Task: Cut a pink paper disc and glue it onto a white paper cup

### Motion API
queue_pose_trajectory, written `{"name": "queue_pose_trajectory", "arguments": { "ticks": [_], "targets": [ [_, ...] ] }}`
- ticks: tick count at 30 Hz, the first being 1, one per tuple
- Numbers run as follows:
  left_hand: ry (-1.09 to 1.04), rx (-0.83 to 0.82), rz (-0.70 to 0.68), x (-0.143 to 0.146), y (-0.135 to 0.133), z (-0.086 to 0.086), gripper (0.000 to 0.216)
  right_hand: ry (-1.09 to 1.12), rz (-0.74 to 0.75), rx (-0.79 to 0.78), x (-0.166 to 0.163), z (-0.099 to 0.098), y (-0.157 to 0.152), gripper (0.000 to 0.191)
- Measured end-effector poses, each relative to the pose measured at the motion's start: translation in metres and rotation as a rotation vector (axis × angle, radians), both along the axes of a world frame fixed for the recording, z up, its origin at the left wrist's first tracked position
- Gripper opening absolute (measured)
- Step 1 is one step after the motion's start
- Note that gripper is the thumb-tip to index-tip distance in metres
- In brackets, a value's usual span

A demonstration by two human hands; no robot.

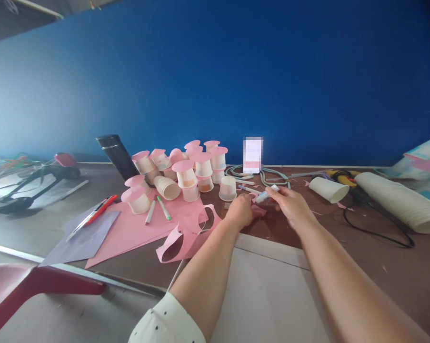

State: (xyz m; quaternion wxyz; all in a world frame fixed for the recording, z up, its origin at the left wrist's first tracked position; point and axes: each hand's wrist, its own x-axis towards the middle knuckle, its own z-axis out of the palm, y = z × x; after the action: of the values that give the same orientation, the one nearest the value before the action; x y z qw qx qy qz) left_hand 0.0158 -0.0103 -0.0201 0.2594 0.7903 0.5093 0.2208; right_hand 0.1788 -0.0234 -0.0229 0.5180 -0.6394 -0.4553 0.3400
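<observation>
Between the hands, a white tube [266,194] slants from near left to far right, its far end pinched in the right hand's [291,204] closed fingers. The left hand [240,210] sits beside its near end, against pink paper [259,212]; its grip, largely hidden, I cannot tell.

Near the back edge of the table [282,228], we are seeing matt paper cups [185,177] and a dully shining flask [116,156]. Toward the front edge, we are finding matt paper sheets [129,231] and a glossy plastic cutter [99,211]. We are noting a smooth plastic tube [266,194] and matt cloth on the sleeve [168,321].
</observation>
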Motion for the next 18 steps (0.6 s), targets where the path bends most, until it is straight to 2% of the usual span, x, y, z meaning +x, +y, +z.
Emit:
{"name": "queue_pose_trajectory", "arguments": {
  "ticks": [3, 8, 13, 18],
  "targets": [
    [0.028, -0.012, -0.039, 0.000, 0.001, -0.001, 0.064, -0.112, -0.025, 0.001, 0.008, 0.004, -0.001, 0.041],
    [0.076, 0.018, -0.062, -0.002, 0.000, 0.000, 0.065, -0.457, -0.010, 0.012, 0.007, 0.015, -0.008, 0.031],
    [0.105, 0.007, -0.070, -0.002, -0.001, 0.001, 0.067, -0.603, 0.027, 0.037, 0.002, 0.020, -0.012, 0.026],
    [0.130, 0.026, -0.080, -0.001, 0.000, 0.003, 0.064, -0.718, 0.073, 0.006, 0.000, 0.015, -0.012, 0.022]
  ]
}}
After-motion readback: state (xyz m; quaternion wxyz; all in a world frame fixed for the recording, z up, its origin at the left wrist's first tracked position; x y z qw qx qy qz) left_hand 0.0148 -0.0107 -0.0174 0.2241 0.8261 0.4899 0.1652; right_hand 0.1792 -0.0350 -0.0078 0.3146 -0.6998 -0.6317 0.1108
